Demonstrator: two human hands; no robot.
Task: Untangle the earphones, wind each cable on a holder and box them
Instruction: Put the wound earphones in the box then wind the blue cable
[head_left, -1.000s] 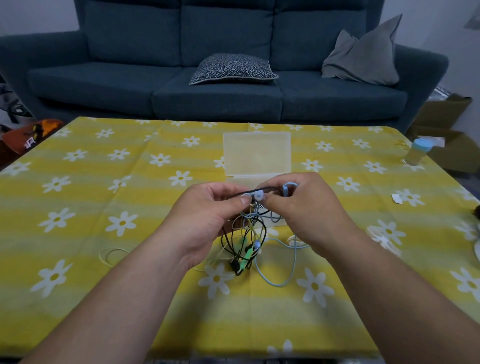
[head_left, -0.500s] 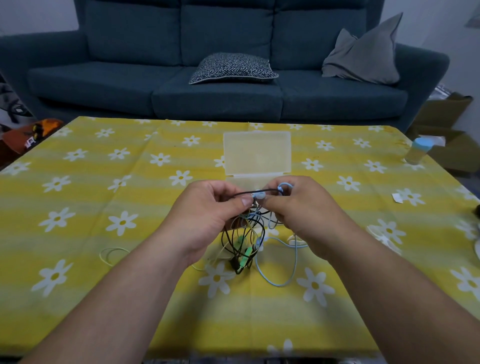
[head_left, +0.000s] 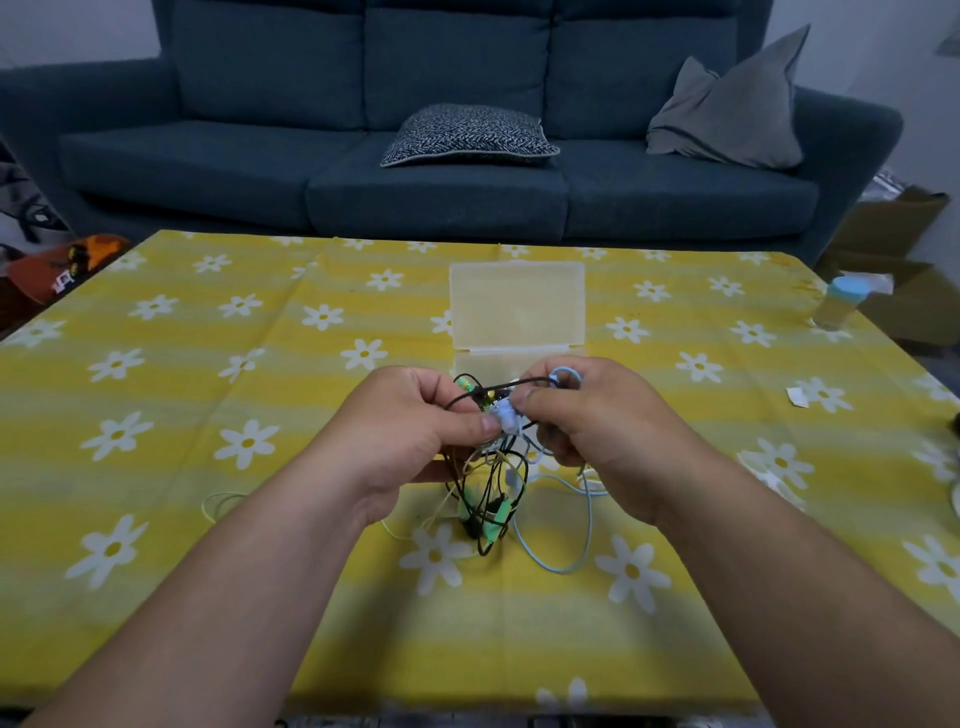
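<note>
A tangle of earphone cables (head_left: 488, 488), black, light blue and pale yellow with green parts, hangs between my hands above the yellow flowered tablecloth. My left hand (head_left: 410, 431) pinches the bundle from the left. My right hand (head_left: 587, 415) pinches it from the right, with a light blue cable looped over its fingers. A light blue earbud (head_left: 508, 420) sits between both thumbs. A blue cable loop (head_left: 561, 561) trails onto the cloth. The clear plastic box (head_left: 517, 306) lies open just beyond my hands, partly hidden by them.
A pale yellow cable loop (head_left: 221, 506) lies on the cloth at the left. A small bottle with a blue cap (head_left: 837, 304) stands at the table's right edge, a paper scrap (head_left: 797, 396) nearer. A dark sofa (head_left: 415, 156) with cushions stands behind the table.
Both hands have lifted the tangle slightly and pulled it a bit apart; the black cable now arches higher between them.
</note>
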